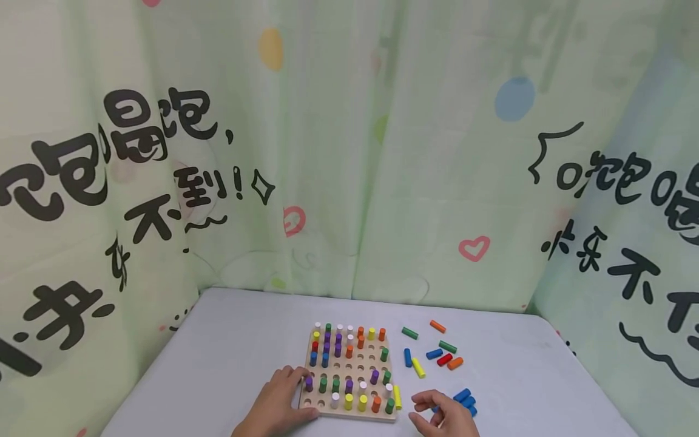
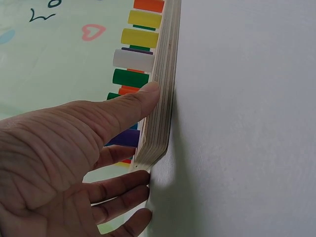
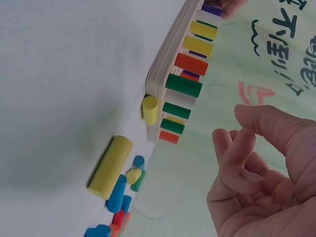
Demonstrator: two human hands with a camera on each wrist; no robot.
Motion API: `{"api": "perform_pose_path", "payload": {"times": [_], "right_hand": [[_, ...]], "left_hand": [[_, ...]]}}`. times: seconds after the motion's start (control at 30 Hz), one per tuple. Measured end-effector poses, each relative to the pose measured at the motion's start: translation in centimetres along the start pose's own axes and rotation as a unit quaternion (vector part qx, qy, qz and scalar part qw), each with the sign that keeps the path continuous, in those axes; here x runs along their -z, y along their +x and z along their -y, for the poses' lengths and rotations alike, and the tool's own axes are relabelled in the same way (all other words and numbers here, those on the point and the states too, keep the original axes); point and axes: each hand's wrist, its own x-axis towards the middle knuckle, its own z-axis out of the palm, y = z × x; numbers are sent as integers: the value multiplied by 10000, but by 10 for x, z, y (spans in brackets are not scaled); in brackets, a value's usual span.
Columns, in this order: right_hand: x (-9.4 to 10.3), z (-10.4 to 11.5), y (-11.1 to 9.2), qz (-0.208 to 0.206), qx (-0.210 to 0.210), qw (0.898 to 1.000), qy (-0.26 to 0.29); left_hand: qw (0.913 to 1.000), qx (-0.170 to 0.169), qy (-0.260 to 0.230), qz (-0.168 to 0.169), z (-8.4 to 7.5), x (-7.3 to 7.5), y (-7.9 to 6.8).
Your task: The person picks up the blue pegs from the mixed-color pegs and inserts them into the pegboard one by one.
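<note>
A wooden pegboard stands on the white table, with coloured pegs upright in many of its holes. My left hand grips its near left corner. The left thumb presses on the front edge, and the other fingers reach to the left side, near a purple peg. To the right of the board, my right hand hovers with loosely curled fingers; nothing shows between them. A yellow peg lies against the board's right side, close to this hand.
Several blue pegs lie just beyond the right hand, partly hidden by it. Farther back are loose green, red, orange and yellow pegs. A printed curtain hangs behind and beside the table.
</note>
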Motion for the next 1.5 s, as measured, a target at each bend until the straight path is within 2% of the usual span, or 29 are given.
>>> {"api": "perform_pose_path", "payload": {"times": [0.53, 0.83, 1.23, 1.5], "right_hand": [[10, -21, 8, -20, -319, 9994, -118], [17, -32, 13, -100, -434, 9989, -150], [22, -41, 20, 377, -441, 9970, -504], [25, -40, 22, 560, -396, 9962, -540]], "left_hand": [[9998, -114, -103, 98, 5, -2, -1], [9999, -23, -110, 90, 3, -1, 0], [9994, 147, -212, 228, -3, 3, 0], [9995, 6, -237, 206, -1, 3, -2]]}}
